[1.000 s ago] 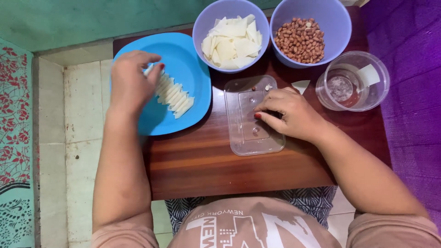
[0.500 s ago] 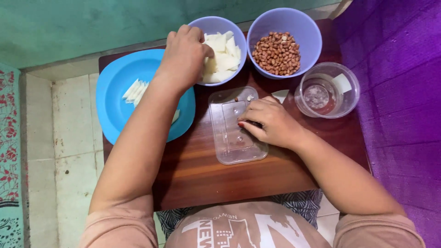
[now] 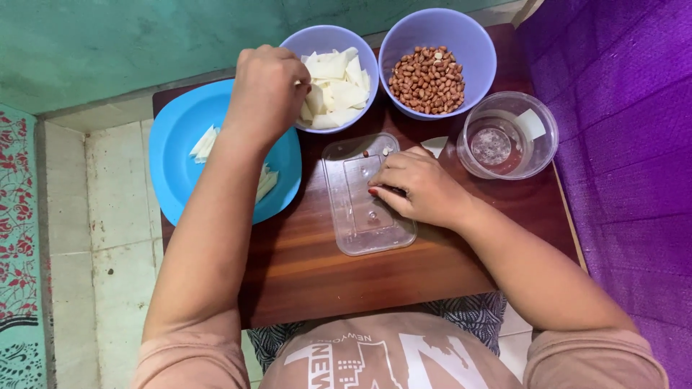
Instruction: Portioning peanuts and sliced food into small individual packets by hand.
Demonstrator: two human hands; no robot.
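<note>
Left hand (image 3: 267,90) pinches white slices (image 3: 333,88) in lilac bowl (image 3: 317,39) at 12 o'clock; right hand (image 3: 417,189), fingers curled, presses clear tray (image 3: 364,227); peanuts bowl (image 3: 479,54) at 1 o'clock.

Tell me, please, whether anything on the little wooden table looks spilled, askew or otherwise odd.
Little stands out. A few loose peanuts lie on the clear plastic lid rather than in the peanut bowl. The lid sits slightly askew under the right hand. No liquid spill or damage shows.

head cam, top-down, close
</note>
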